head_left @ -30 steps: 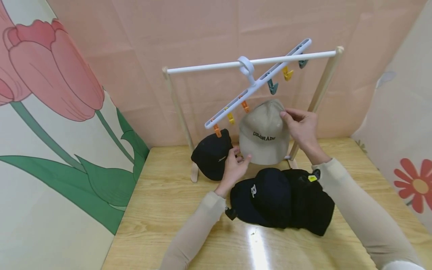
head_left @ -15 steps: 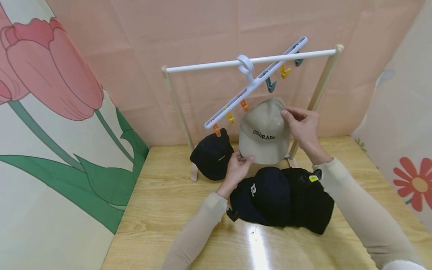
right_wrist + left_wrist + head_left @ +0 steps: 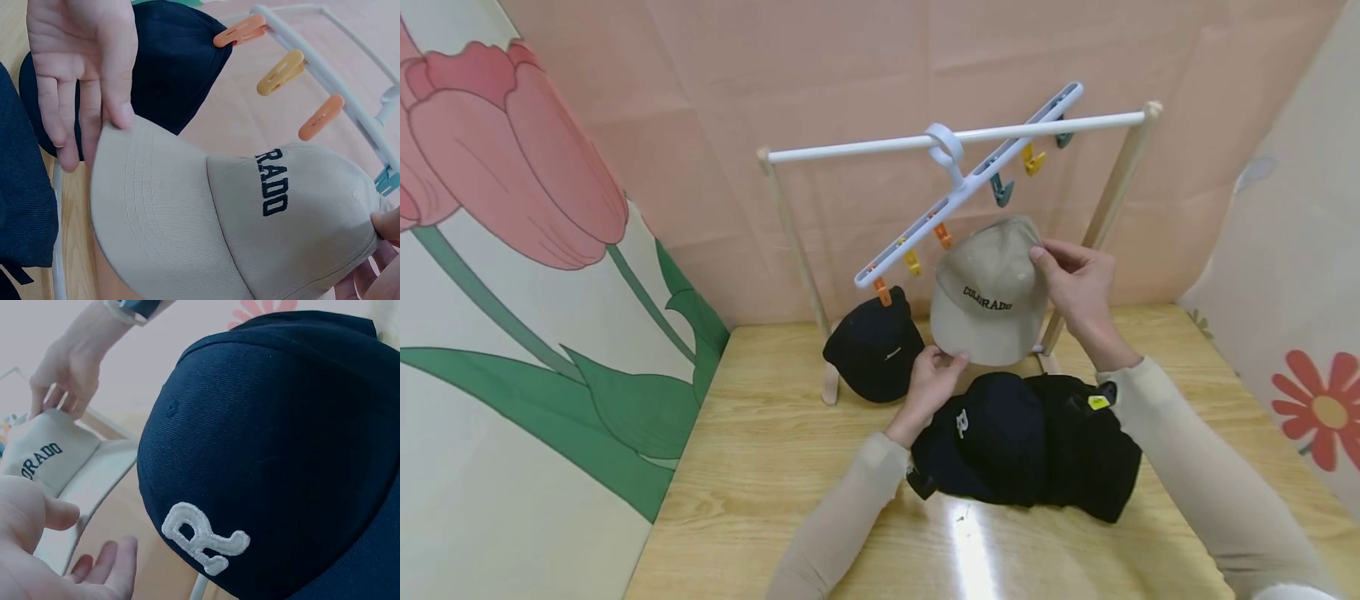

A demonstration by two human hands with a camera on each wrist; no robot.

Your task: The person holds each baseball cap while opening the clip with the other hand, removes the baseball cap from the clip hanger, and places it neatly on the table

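Note:
A beige baseball cap (image 3: 988, 329) lettered COLORADO is held up below a clip hanger (image 3: 958, 196). My right hand (image 3: 1081, 283) pinches the crown's edge, thumb in front and fingers behind. At the brim's lower left corner, my left hand (image 3: 931, 387) holds the edge with its thumb on top; the other fingers spread loosely in the right wrist view. An orange clip (image 3: 322, 117) hangs just over the crown, its end close to the fabric. To the left, a black cap (image 3: 874, 350) hangs from another orange clip (image 3: 882, 290) at the hanger's near end.
The hanger hooks over the white rail (image 3: 857, 150) of a wooden stand. More clips, yellow (image 3: 1033, 160) and teal (image 3: 1002, 192), hang along it. On the table (image 3: 760, 467), a navy cap (image 3: 1003, 437) with a white R lies beside black headwear (image 3: 1093, 467), below my hands.
My left hand has slid slightly right along the brim's lower edge. The beige cap and right hand have shifted a little right; the hanger has swung slightly.

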